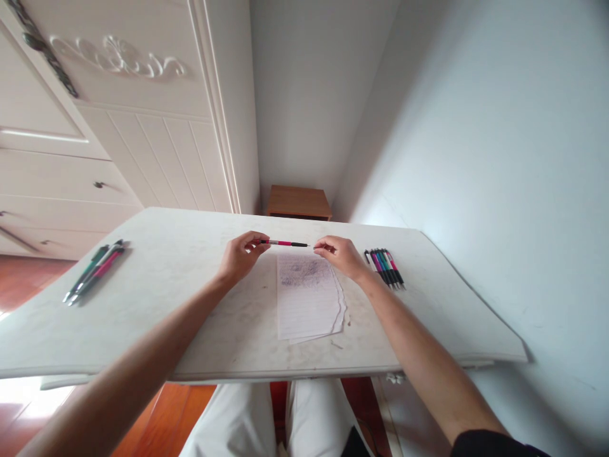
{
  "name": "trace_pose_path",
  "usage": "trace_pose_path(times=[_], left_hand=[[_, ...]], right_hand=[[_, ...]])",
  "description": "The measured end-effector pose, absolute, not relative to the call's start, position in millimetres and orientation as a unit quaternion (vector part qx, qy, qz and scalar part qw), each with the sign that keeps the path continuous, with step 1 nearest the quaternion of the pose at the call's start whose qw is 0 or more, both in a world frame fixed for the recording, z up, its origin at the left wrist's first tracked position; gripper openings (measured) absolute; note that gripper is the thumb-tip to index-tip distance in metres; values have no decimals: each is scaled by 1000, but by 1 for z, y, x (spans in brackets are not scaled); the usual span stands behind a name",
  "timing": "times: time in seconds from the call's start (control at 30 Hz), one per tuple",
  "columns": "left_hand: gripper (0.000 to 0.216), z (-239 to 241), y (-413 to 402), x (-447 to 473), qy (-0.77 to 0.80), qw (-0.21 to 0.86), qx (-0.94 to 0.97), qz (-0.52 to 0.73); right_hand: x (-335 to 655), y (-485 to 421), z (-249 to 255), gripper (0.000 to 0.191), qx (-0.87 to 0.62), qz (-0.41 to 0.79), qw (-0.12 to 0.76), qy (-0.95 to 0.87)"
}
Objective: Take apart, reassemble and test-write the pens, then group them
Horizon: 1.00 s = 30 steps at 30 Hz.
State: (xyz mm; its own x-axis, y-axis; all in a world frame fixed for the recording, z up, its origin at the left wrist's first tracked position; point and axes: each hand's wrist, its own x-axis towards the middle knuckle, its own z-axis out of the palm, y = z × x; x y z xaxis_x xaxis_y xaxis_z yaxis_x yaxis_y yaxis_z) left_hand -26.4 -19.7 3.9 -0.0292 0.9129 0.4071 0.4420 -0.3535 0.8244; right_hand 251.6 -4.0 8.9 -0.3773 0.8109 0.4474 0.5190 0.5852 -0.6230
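Observation:
A pink and black pen is held level just above the far end of some lined paper sheets. My left hand pinches its left end, fingers closed. My right hand pinches the tip at its right end, fingers closed too. The top of the paper carries dark scribbles.
A row of several pens lies to the right of my right hand. Three pens lie at the table's left. The white table stands against a wall on the right; a white wardrobe and a wooden stand are beyond it.

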Motion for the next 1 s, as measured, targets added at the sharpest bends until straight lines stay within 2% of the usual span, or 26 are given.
trace_pose_path(times=[0.23, 0.67, 1.0], left_hand=[[26, 1, -19, -27, 512, 244, 662, 490], [26, 1, -19, -27, 508, 242, 666, 489], [26, 0, -18, -27, 509, 235, 671, 485]], right_hand=[[248, -4, 9, 11, -420, 215, 425, -772], [244, -6, 8, 13, -425, 257, 432, -752], [244, -4, 5, 10, -412, 226, 438, -766]])
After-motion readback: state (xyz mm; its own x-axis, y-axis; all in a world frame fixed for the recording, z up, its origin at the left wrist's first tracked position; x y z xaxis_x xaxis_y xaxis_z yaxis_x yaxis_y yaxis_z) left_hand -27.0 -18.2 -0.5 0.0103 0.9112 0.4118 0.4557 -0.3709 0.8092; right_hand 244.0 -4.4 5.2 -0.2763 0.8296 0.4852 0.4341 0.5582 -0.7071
